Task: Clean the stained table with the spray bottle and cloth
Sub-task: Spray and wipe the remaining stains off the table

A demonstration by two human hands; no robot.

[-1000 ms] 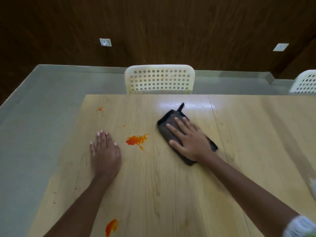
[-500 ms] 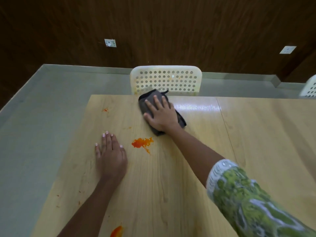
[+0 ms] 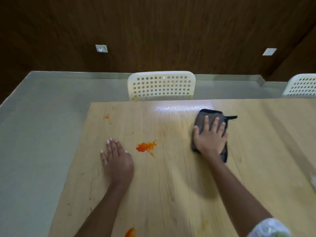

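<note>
My right hand [image 3: 210,138] presses flat, fingers spread, on a dark grey cloth [image 3: 210,114] near the far edge of the light wooden table [image 3: 171,185]. My left hand [image 3: 117,159] lies flat on the table, palm down, holding nothing. Between the hands is a large orange stain [image 3: 146,147]. A small orange stain [image 3: 106,117] sits near the far left corner, and another orange stain [image 3: 130,232] shows at the bottom edge. A wet glossy patch [image 3: 176,108] shines just left of the cloth. No spray bottle is in view.
A white perforated chair [image 3: 161,85] stands behind the table's far edge, and a second white chair [image 3: 301,85] is at the right. Grey floor [image 3: 34,134] lies left of the table; a dark wood wall is behind.
My right hand slid the cloth from the table's middle to the far edge near the chair, then to the right. My left hand stayed flat in place.
</note>
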